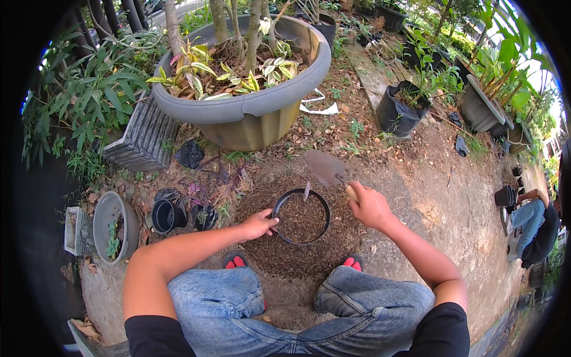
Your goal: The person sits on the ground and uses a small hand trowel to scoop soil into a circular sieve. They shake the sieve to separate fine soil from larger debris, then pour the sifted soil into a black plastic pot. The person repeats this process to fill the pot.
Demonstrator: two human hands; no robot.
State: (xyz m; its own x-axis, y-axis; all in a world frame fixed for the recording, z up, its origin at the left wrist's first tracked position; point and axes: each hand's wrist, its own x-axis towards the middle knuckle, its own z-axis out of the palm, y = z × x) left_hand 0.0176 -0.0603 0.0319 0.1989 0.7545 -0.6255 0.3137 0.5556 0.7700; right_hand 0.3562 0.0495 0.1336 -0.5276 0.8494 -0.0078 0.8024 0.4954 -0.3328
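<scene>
Head view: grasping the black round container [328,216] at its left rim with the left hand [258,225], on loose dark soil [285,260]; gripping the trowel [325,167] by its handle with the right hand [370,206], blade beyond the far rim. Could spill if tipped by that one-sided hold or bumped by the trowel. Cannot make out base or depth for soil, nor much handle under the fingers.

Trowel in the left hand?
No, the right hand grips the trowel by its handle, while the left hand holds the rim of the black pot.
</scene>
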